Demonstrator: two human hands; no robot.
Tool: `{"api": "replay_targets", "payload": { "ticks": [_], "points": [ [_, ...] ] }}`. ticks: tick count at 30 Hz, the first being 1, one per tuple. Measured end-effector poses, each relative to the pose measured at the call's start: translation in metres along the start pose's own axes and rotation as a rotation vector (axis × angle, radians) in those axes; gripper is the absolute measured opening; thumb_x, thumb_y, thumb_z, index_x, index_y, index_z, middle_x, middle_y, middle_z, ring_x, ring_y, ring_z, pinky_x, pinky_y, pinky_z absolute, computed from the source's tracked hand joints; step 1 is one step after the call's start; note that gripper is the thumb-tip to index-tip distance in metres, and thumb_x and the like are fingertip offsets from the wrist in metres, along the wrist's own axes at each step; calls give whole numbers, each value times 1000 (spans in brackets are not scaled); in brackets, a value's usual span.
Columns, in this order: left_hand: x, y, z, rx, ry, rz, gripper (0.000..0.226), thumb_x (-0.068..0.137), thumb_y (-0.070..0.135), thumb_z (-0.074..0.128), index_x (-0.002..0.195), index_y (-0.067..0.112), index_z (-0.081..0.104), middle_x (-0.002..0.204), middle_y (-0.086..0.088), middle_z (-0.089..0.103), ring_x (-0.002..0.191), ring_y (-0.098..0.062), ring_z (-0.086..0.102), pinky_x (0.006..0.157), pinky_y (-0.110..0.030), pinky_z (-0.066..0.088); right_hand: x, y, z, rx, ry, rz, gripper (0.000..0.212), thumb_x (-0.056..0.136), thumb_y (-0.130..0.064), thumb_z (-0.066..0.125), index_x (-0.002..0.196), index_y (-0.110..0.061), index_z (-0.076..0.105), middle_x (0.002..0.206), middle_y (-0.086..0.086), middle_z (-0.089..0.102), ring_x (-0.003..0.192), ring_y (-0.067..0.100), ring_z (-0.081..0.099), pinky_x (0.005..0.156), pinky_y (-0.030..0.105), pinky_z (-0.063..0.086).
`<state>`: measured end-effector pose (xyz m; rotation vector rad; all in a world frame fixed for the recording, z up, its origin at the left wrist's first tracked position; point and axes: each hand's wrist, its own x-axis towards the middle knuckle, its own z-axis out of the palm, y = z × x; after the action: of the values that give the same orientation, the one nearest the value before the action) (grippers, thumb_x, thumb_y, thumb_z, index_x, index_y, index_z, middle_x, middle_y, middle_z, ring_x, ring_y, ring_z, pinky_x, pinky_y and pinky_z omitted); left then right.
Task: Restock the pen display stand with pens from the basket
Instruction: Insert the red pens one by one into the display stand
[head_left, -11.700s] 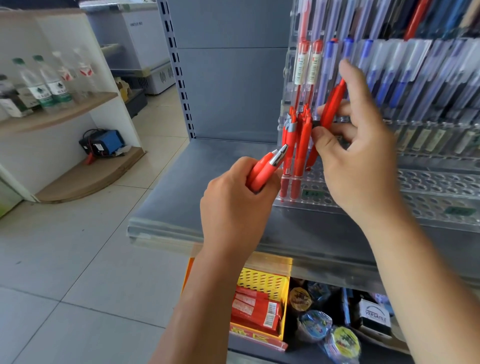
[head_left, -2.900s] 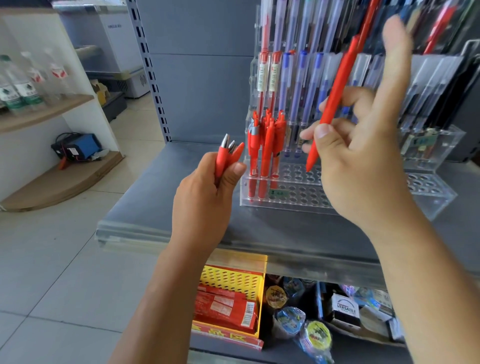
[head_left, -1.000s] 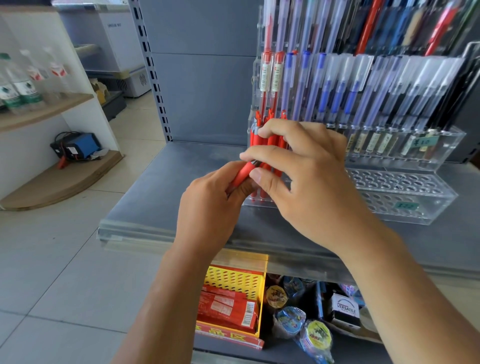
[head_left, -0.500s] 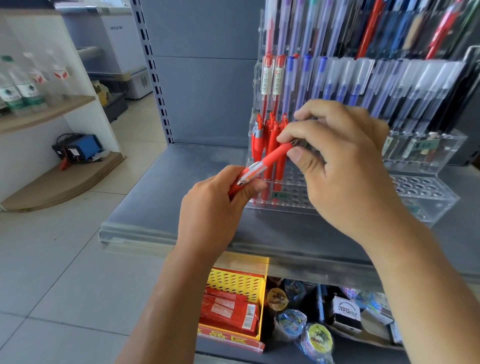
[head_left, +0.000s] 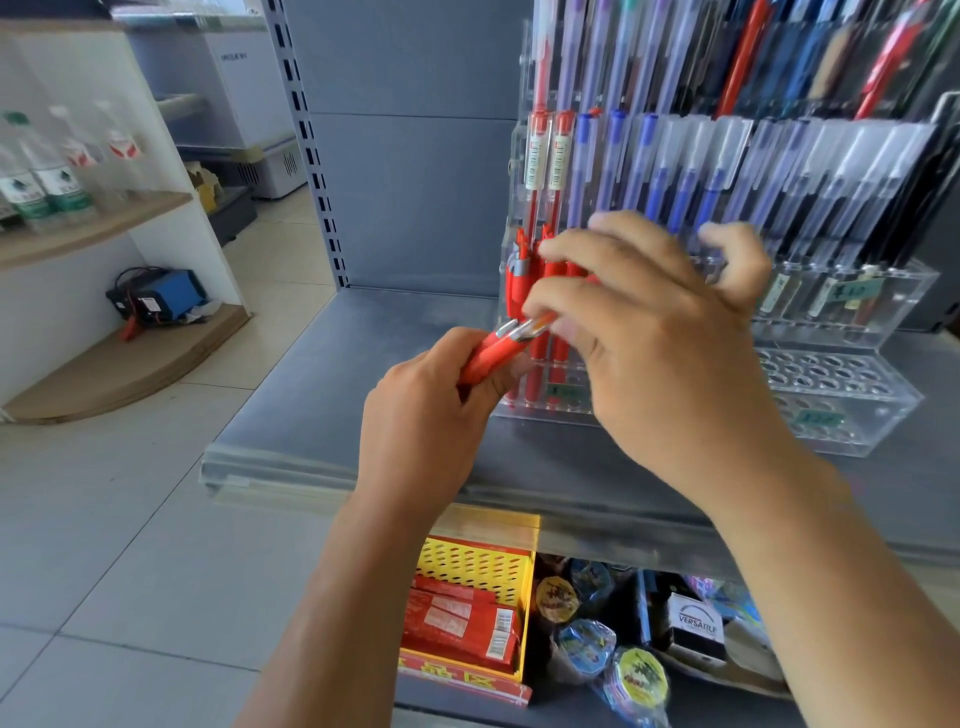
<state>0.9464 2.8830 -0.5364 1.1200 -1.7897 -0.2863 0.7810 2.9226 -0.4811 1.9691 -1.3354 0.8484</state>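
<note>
The left hand grips red pens slanting up-right toward the stand; right hand pinches one end.

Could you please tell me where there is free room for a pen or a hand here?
Free: the grey shelf left of the display stand; its front holes right of the right hand. Crowded: the left end, with standing red pens, and the back tiers.

My left hand and right hand are bare. Behind the fingers, each wrist runs into a bare forearm, the left forearm and the right forearm. My left thumbnail is short and plain. My right fingertips look blurred.
</note>
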Motion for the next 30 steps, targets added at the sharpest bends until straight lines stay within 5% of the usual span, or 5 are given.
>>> {"api": "replay_targets", "payload": {
  "ticks": [4,7,11,19,30],
  "points": [
    [0,3,-2,-29,11,-42,28,86,59,53,84,30,53,51,19,42,48,-3,45,49,-20,27,4,18,-8,103,95,171,16,99,-12,56,107,-22,66,109,-11,67,109,14,57,86,30,16],
    [0,4,-2,-10,12,-42,28,87,58,53,83,31,50,52,21,41,50,-1,47,49,-19,27,4,27,-9,371,145,317,20,102,-10,46,111,-27,53,101,-16,60,97,-6,49,92,41,32],
    [0,4,-1,11,18,-49,28,87,59,51,86,31,51,54,22,44,54,-1,50,49,-17,27,6,25,-8,749,271,447,30,102,0,38,124,-20,39,103,-3,62,92,14,64,90,34,51],
    [-1,3,0,32,10,-52,26,88,59,52,87,33,51,58,21,48,54,-4,51,50,-19,32,8,20,9,816,281,503,75,95,14,39,154,-7,-2,117,15,51,83,18,67,84,36,57],
    [-1,3,-1,24,-9,-68,25,89,57,53,90,32,53,59,22,47,55,-2,51,51,-17,31,8,22,31,847,228,508,82,92,12,49,155,-20,7,134,18,48,100,26,59,90,24,51]
  ]
}}
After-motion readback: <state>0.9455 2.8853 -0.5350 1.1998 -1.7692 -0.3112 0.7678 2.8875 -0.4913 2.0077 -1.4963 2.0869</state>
